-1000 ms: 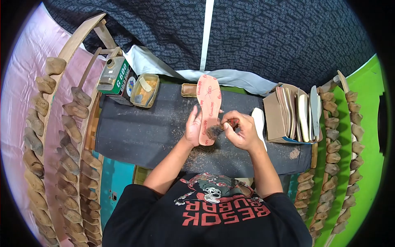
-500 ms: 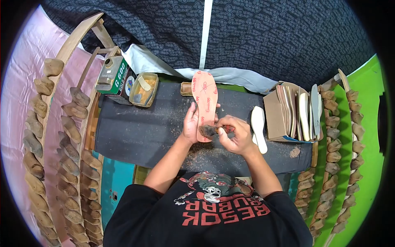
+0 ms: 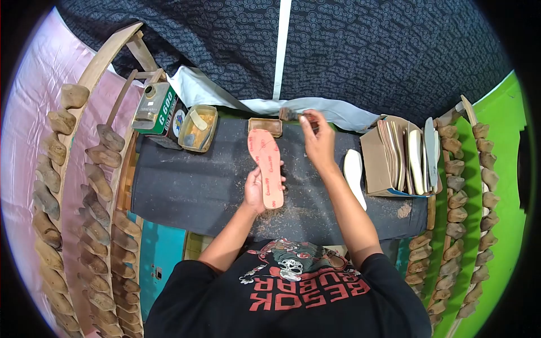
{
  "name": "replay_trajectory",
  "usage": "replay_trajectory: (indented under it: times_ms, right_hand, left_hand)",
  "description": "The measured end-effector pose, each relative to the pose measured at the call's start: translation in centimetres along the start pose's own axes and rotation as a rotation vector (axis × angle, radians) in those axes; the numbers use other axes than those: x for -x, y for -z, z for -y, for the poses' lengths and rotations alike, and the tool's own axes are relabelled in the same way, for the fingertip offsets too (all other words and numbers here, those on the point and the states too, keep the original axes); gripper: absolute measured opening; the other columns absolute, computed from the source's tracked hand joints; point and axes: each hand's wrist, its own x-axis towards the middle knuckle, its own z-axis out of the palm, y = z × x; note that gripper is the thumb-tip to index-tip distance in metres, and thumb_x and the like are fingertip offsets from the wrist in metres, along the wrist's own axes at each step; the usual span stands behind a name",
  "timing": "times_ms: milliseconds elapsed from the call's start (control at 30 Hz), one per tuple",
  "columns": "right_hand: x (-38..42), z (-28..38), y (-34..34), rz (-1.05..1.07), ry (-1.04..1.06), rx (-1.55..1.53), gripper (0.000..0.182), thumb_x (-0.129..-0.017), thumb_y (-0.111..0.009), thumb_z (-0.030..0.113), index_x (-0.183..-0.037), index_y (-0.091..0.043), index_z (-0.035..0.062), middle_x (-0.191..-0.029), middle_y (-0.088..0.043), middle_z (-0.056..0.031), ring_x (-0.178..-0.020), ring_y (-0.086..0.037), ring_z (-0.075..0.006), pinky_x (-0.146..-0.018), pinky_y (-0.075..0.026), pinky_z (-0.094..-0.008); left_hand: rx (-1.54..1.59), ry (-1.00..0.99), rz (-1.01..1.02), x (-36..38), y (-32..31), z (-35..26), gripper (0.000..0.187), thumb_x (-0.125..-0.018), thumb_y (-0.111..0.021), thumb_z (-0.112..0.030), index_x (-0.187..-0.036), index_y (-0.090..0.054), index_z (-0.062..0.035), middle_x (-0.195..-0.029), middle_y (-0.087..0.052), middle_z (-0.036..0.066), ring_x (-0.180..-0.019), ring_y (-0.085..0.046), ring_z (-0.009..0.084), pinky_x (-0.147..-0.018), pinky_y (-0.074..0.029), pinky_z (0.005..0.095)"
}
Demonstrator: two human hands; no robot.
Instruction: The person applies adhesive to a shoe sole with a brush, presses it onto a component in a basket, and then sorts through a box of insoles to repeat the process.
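My left hand (image 3: 255, 188) is wrapped round the lower part of a pinkish insole (image 3: 266, 169) with red printing, held over the dark table cover (image 3: 186, 180). Farther back, my right hand (image 3: 319, 138) grips a dark brush (image 3: 291, 114), its bristle end pointing left, just right of and behind a small brown tray (image 3: 265, 127). A pair of white soles (image 3: 354, 176) lies on the table to the right of my right forearm.
A green and white can (image 3: 158, 110) and a yellowish tub (image 3: 198, 128) stand at the back left. A cardboard box (image 3: 378, 160) of insoles is at the right. Racks of wooden shoe lasts (image 3: 94, 208) line both sides.
My right hand has moved the brush away from the insole's lower end to the back of the table. My left hand has lowered the insole slightly towards me and to the left.
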Motion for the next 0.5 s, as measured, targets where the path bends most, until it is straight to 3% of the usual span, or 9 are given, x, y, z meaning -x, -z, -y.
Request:
replay_trajectory:
  times_ms: [200, 500]
  right_hand:
    - [0.7, -4.9, -4.1, 0.16, -0.11, 0.194, 0.027, -0.093, -0.071, 0.028, -0.112, -0.069, 0.0079, -0.096, -0.075, -0.0159, -0.087, -0.073, -0.0336, -0.075, -0.055, -0.0428]
    - [0.4, -7.3, -6.0, 0.185, -0.164, 0.303, 0.029, -0.092, -0.072, 0.029, -0.111, -0.069, 0.0077, -0.099, -0.075, -0.0163, -0.089, -0.072, -0.0366, -0.077, -0.055, -0.0446]
  left_hand:
    - [0.01, -0.114, -0.064, 1.2, 0.8, -3.3, 0.054, -0.108, -0.033, -0.04, -0.152, -0.041, -0.0108, -0.146, -0.055, 0.01, -0.095, -0.069, 0.0224, -0.076, -0.061, 0.0387]
    - [-0.019, -0.179, -0.09, 1.4, 0.5, -4.0, 0.055, -0.108, -0.034, -0.04, -0.154, -0.039, -0.012, -0.149, -0.052, 0.01, -0.095, -0.068, 0.0214, -0.076, -0.061, 0.0386]
